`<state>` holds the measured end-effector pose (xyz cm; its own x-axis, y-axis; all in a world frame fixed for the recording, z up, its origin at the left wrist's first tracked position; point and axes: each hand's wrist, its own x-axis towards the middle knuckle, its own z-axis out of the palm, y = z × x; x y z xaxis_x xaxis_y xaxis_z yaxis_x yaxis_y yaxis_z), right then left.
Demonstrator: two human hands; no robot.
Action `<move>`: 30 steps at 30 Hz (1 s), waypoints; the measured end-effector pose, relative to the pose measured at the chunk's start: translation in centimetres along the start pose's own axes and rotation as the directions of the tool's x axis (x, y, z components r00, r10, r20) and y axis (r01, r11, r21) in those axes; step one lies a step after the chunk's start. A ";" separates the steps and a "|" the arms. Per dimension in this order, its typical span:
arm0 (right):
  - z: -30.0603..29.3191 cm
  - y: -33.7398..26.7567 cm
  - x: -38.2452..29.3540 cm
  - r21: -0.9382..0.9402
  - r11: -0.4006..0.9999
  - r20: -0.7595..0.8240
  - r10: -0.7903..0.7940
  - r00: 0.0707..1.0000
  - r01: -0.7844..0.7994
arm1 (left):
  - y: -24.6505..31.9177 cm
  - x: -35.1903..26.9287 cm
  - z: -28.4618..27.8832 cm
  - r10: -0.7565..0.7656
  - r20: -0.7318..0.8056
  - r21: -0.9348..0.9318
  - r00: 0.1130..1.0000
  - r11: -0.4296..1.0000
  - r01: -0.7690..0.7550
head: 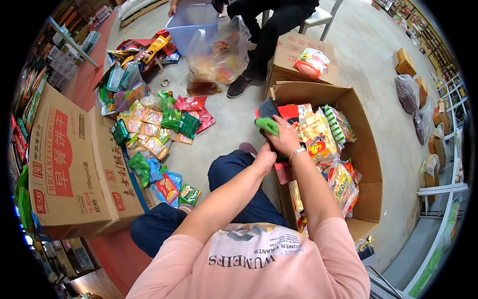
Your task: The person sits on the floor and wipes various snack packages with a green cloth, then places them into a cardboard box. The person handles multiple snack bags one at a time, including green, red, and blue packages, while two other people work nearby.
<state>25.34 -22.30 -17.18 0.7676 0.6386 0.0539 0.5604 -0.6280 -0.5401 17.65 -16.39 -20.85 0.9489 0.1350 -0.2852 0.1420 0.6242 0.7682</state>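
My right hand (284, 137) grips a dark grey and green cloth (267, 125) at the near-left side of an open cardboard box (364, 168). Just below it, my left hand (265, 157) is curled and close against the right hand. What its fingers hold is hidden. Packaged snacks fill much of the box. Among them are a yellowish snack bag (317, 136), a green-and-white striped packet (333, 125) and another clear-and-yellow bag (341, 185). A red and black packet (293, 116) lies beyond my right hand.
Loose snack packets (151, 127) lie on the floor at left, beside large cartons (71, 164). Ahead, a seated person in dark trousers (257, 45) is near a blue plastic basket (183, 31), a clear bag (220, 59) and a brown bottle (203, 88). Another carton (283, 52) stands behind the box.
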 end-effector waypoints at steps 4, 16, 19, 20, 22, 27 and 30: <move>-0.6 2.1 1.0 0.161 0.975 0.012 0.156 0.988 -0.156 | 0.1 0.0 -0.4 -0.039 -0.015 -0.052 0.999 0.998 0.038; -0.2 11.7 -15.8 0.509 0.635 0.055 0.650 0.758 -0.581 | 0.0 0.4 -0.9 -0.104 0.000 -0.179 0.995 0.978 0.102; -2.4 9.6 -16.4 0.872 0.424 -0.114 0.660 0.742 -0.243 | 0.8 0.5 -1.3 -0.051 -0.024 -0.235 0.998 0.971 0.044; -2.8 10.0 -16.2 0.953 0.273 -0.088 0.661 0.746 -0.130 | 1.5 0.5 -1.6 -0.035 0.024 -0.208 0.999 0.977 0.039; -4.4 9.0 -14.8 0.978 0.180 -0.045 0.670 0.741 -0.102 | 1.0 1.1 -2.5 -0.003 0.001 -0.205 1.000 0.979 0.003; -2.5 6.9 -8.7 0.715 0.546 0.073 0.562 0.824 -0.436 | 0.2 1.5 -2.8 -0.007 -0.034 -0.228 0.999 0.974 -0.001; 1.2 4.1 -7.3 0.375 0.910 -0.150 0.247 0.957 -0.176 | 0.3 1.3 -2.1 -0.022 -0.092 -0.229 0.996 0.973 0.000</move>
<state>21.68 -29.02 -20.76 0.9198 0.3899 0.0439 0.2582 -0.5173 -0.8159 18.37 -14.38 -22.23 0.9158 0.1914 -0.3531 0.0739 0.7838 0.6166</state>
